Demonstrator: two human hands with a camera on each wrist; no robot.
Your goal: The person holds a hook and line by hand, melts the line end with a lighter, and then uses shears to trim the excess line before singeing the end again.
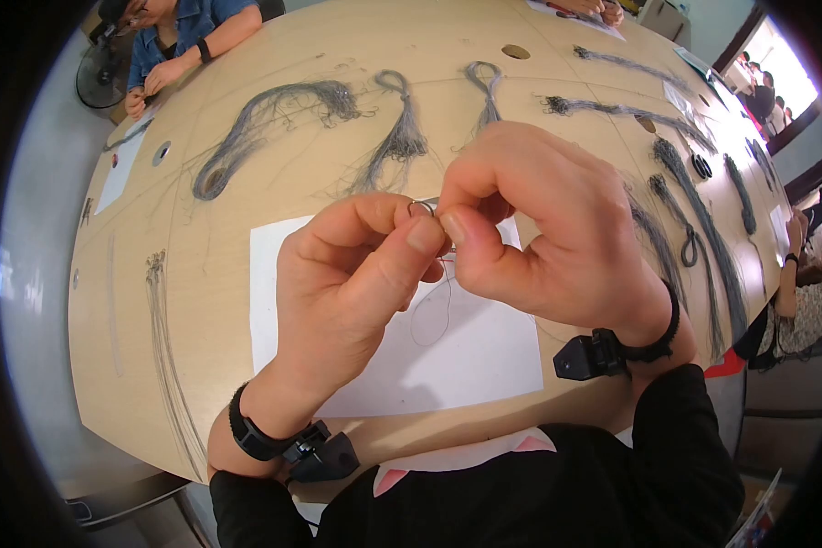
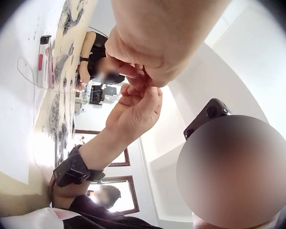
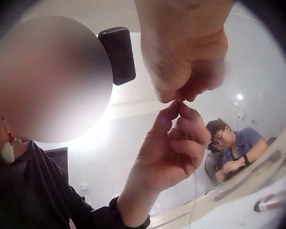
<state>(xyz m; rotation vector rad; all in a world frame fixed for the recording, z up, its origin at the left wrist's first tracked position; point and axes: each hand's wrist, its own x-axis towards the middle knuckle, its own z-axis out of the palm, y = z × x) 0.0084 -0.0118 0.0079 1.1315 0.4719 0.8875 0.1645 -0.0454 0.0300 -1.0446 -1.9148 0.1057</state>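
Over the white paper (image 1: 411, 365), my two hands meet fingertip to fingertip. My left hand (image 1: 347, 265) pinches a small dark curved hook (image 1: 420, 206) between thumb and forefinger; its bend shows above the thumb tip. My right hand (image 1: 548, 228) has thumb and forefinger pressed together right beside it, pinching the thin line at the hook, the pinched part mostly hidden by the fingertips. From between the hands the thin line (image 3: 194, 191) hangs down and curls in a loose loop above the paper.
A red and white pen-like tool (image 2: 44, 57) with a black end lies on the paper. Bundles of grey line (image 1: 265, 114) lie across the far table, several more to the right. Long thin strands (image 1: 160, 320) lie at left. Another person (image 1: 187, 46) sits opposite.
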